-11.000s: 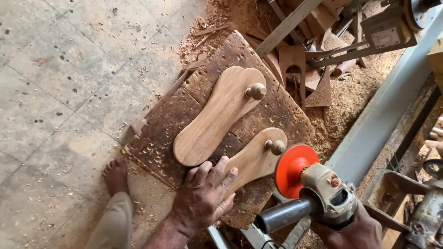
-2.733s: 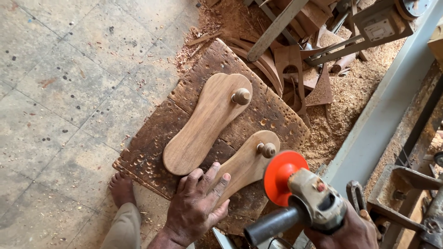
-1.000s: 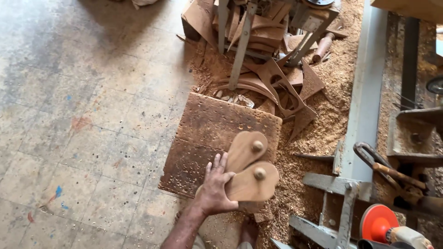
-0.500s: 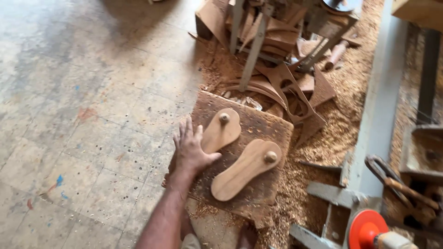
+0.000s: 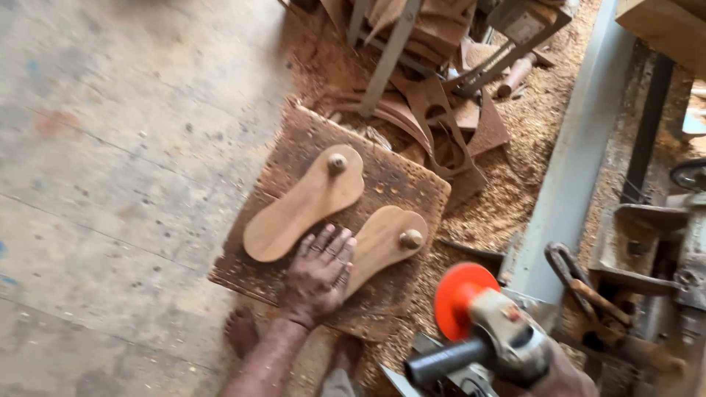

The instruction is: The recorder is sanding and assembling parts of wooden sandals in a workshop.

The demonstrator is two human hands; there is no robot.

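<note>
The left hand (image 5: 318, 276) now lies flat with fingers spread on the lower wooden sandal (image 5: 382, 242) at the frame centre, no longer beside the board (image 5: 397, 184). The right hand (image 5: 562, 378), lower right, grips the angle grinder (image 5: 493, 338), which has come closer; sanding seems about to resume.

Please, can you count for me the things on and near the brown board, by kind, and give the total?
Wooden sandals with a knob: 2, the far one and the near one under the left hand
Brown board: 1
Angle grinder with an orange disc, in the right hand: 1
Total: 4
</note>
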